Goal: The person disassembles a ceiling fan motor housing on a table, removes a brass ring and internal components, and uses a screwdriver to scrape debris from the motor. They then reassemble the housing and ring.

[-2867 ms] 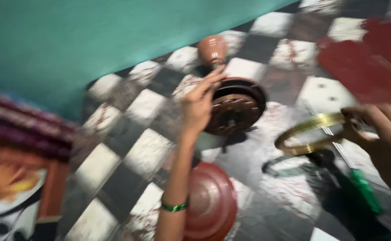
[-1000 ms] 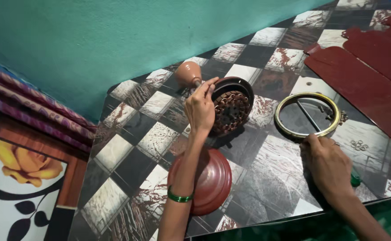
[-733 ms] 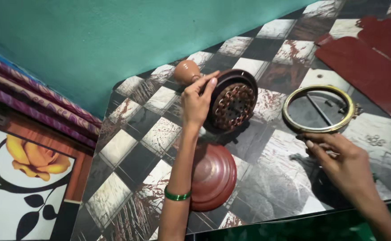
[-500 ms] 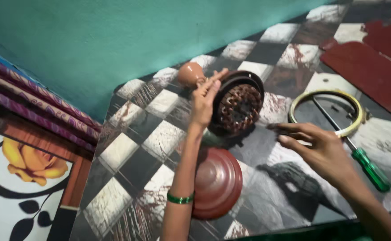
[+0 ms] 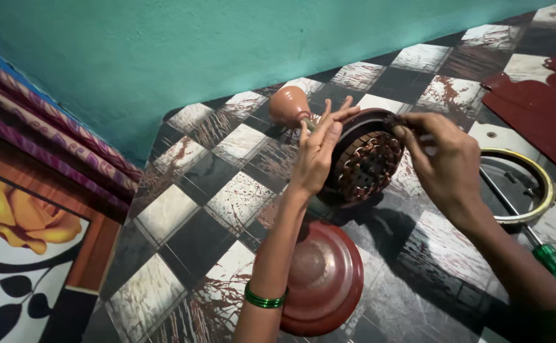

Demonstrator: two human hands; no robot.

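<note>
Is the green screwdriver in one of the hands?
No, the green screwdriver lies on the floor; both hands touch the round motor.
</note>
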